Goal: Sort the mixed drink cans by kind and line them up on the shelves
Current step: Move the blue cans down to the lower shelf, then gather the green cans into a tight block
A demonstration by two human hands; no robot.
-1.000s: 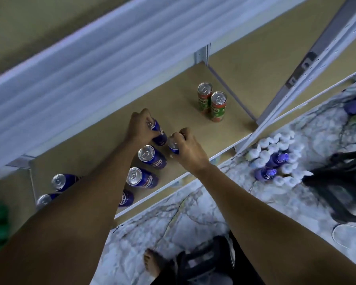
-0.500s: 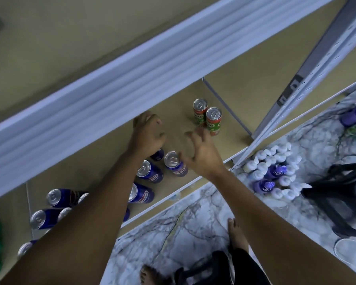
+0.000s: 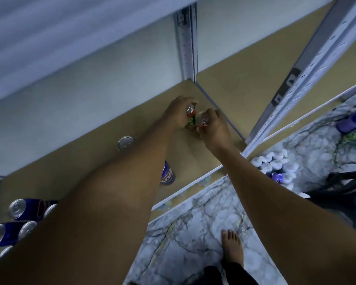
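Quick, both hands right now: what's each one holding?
Left hand: closed around a red-and-green can on the shelf.
Right hand: closed around the other red-and-green can beside it.

tan shelf board [image 3: 86, 167] with white front rail, bounded at its far right corner by a perforated upright [image 3: 186, 42]. two red-green cans [image 3: 193, 120] stand near that upright; blue cans [image 3: 14, 227] cluster well left of it; one blue can [image 3: 167, 174] stands between.
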